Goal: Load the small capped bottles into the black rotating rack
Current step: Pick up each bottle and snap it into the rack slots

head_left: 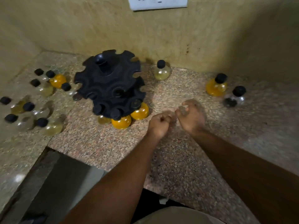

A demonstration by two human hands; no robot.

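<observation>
The black rotating rack (110, 84) stands left of centre on the speckled stone desk (178, 159), near the wall corner. Its notched rims face outward, apparently so that bottles hang by their necks. At its lower front edge, two orange bottles (121, 122) and a pale bottle (103, 119) already sit in notches. The rest of the notches in view look empty.

More capped bottles (43, 89) wait in a loose cluster at the left of the frame. Three others (216, 87) stand apart at the right, all within reach.

Both hands hover just right of the rack and hold nothing. The left hand (159, 125) has its fingers balled into a fist. The right hand (191, 117) is blurred, its fingers loosely hooked around nothing. The loading seems early.

The desk is polished granite, bare between the groups. Behind it rises a mottled ochre wall (210, 38) with a white socket plate (158, 3) at the top.
</observation>
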